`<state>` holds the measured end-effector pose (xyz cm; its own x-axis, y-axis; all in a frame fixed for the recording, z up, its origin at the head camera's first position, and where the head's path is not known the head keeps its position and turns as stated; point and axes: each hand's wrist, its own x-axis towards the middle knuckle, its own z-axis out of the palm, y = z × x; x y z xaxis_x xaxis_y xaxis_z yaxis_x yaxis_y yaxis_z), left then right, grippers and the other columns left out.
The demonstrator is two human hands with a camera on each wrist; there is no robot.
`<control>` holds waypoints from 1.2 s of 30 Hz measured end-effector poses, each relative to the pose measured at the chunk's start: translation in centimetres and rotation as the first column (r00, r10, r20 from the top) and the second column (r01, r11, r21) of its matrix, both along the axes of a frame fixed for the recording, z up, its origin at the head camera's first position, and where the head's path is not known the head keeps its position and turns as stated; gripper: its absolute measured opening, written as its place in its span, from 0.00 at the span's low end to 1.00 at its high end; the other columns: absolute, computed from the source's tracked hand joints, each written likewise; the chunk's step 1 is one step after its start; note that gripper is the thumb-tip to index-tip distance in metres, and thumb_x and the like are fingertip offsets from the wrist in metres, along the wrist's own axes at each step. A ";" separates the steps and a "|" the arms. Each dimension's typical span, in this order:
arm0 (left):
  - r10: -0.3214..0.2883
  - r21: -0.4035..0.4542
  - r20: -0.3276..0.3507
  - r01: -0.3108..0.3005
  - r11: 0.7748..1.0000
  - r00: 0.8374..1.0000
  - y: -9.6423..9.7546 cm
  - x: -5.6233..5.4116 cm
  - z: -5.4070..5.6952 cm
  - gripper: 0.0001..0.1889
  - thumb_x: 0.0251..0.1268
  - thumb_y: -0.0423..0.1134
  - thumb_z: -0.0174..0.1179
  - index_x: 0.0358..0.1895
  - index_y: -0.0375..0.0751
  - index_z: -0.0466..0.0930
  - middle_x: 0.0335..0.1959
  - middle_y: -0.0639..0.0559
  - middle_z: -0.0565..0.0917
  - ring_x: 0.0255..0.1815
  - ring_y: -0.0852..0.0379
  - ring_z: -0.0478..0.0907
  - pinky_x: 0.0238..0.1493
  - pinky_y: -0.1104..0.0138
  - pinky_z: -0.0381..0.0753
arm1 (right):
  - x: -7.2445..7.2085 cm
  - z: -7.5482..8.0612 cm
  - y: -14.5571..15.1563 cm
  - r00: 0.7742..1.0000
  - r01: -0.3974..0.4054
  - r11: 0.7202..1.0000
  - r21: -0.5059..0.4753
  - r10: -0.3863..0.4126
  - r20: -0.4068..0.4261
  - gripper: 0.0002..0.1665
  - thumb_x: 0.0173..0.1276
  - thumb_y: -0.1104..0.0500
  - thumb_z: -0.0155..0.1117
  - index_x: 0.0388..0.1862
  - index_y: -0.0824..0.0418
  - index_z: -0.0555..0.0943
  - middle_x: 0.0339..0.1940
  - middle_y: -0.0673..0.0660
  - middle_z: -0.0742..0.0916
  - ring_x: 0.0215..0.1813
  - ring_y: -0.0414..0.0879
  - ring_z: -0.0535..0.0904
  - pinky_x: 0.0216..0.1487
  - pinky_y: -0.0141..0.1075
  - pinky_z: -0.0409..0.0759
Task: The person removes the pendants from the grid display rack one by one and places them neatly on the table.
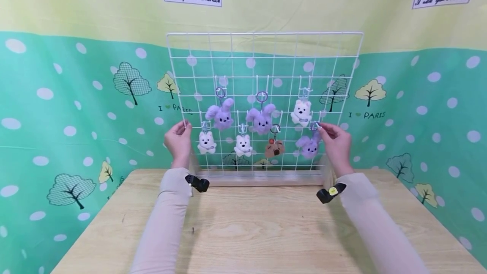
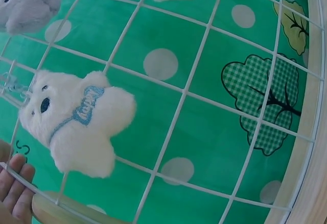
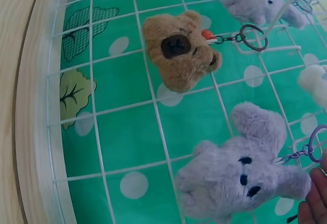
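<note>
Wooden surface stretches forward to the wooden base; working room looks best on this near side. Left hand: grip clamped on side edge of white grid. Right hand: fingertips beside ring of purple bunny, hung low near grid's right edge; cannot tell whether grip pinches. Advise steadying wire with left, easing right off only once ring sits secure. Brown bear hangs just leftward, worth avoiding. Patterned cloth behind probably limits reach.
</note>
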<state>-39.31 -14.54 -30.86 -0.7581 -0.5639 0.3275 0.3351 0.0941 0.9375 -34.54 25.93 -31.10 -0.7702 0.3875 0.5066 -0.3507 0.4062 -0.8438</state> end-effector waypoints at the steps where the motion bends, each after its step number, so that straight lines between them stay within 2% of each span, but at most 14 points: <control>1: 0.001 0.003 0.002 -0.001 1.000 1.000 0.0 0.0 0.0 0.13 0.61 0.35 0.63 0.49 0.40 0.82 0.48 0.45 0.84 0.46 0.58 0.82 0.49 0.74 0.80 | -0.1 0.0 -0.1 1.000 0.003 1.000 -0.010 -0.003 0.001 0.16 0.66 0.57 0.62 0.50 0.64 0.81 0.46 0.60 0.85 0.39 0.34 0.78 0.41 0.20 0.78; 8: 0.008 0.009 0.000 -0.008 1.000 1.000 0.1 -0.2 0.1 0.13 0.60 0.35 0.63 0.48 0.40 0.83 0.47 0.44 0.84 0.46 0.57 0.82 0.49 0.74 0.81 | -0.3 0.1 -0.5 1.000 -0.002 0.994 -0.113 0.005 0.020 0.16 0.65 0.58 0.63 0.47 0.67 0.80 0.34 0.46 0.84 0.35 0.33 0.76 0.37 0.20 0.77; 12: 0.007 0.016 -0.001 -0.007 1.000 1.000 0.2 -0.1 0.1 0.13 0.60 0.35 0.63 0.48 0.40 0.83 0.47 0.44 0.84 0.46 0.57 0.82 0.49 0.74 0.81 | -0.2 0.1 -0.6 0.998 -0.018 0.985 -0.172 0.027 0.050 0.15 0.65 0.57 0.64 0.45 0.66 0.80 0.31 0.42 0.83 0.35 0.34 0.76 0.37 0.19 0.77; 18: 0.000 0.008 -0.007 0.000 1.000 1.000 0.2 0.1 0.2 0.13 0.60 0.35 0.63 0.48 0.39 0.82 0.47 0.44 0.84 0.47 0.56 0.82 0.48 0.74 0.81 | -0.3 0.0 -0.6 0.990 -0.095 0.950 -0.298 0.122 0.074 0.07 0.63 0.56 0.65 0.40 0.55 0.81 0.34 0.41 0.84 0.40 0.33 0.79 0.43 0.18 0.78; 22: 0.004 0.008 -0.007 -0.004 1.000 1.000 0.0 0.1 0.2 0.12 0.60 0.35 0.63 0.48 0.39 0.83 0.47 0.44 0.84 0.47 0.56 0.82 0.48 0.74 0.81 | -0.2 -0.1 -0.6 0.986 -0.139 0.925 -0.352 0.164 0.041 0.05 0.63 0.58 0.66 0.38 0.55 0.82 0.32 0.41 0.86 0.39 0.34 0.81 0.43 0.18 0.78; 26: -0.005 0.008 -0.001 0.005 1.000 1.000 -0.2 0.0 0.1 0.13 0.60 0.35 0.63 0.48 0.39 0.82 0.47 0.44 0.84 0.47 0.56 0.82 0.49 0.74 0.81 | 0.1 0.3 -0.4 0.985 -0.159 0.915 -0.371 0.173 0.003 0.06 0.64 0.59 0.64 0.39 0.58 0.83 0.30 0.42 0.86 0.38 0.34 0.81 0.43 0.18 0.78; 31: -0.007 0.009 0.011 0.007 1.000 1.000 -0.2 0.0 0.1 0.13 0.60 0.35 0.63 0.48 0.40 0.82 0.48 0.44 0.84 0.47 0.57 0.82 0.49 0.74 0.81 | 0.9 1.0 -0.1 0.989 -0.146 0.907 -0.394 0.149 -0.024 0.04 0.62 0.59 0.66 0.36 0.57 0.83 0.28 0.42 0.86 0.35 0.34 0.81 0.41 0.18 0.79; 36: -0.019 0.014 0.020 0.019 1.000 1.000 -0.2 0.1 0.3 0.13 0.60 0.35 0.63 0.48 0.39 0.82 0.48 0.44 0.84 0.47 0.56 0.82 0.49 0.74 0.81 | 2.2 1.4 0.2 0.991 -0.132 0.914 -0.382 0.133 -0.024 0.05 0.61 0.57 0.67 0.35 0.56 0.84 0.29 0.43 0.86 0.35 0.35 0.82 0.40 0.19 0.79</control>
<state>-39.17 -14.77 -30.60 -0.7754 -0.5535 0.3041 0.3174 0.0747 0.9453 -32.38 26.12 -29.66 -0.8290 0.4451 0.3386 -0.3770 0.0024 -0.9262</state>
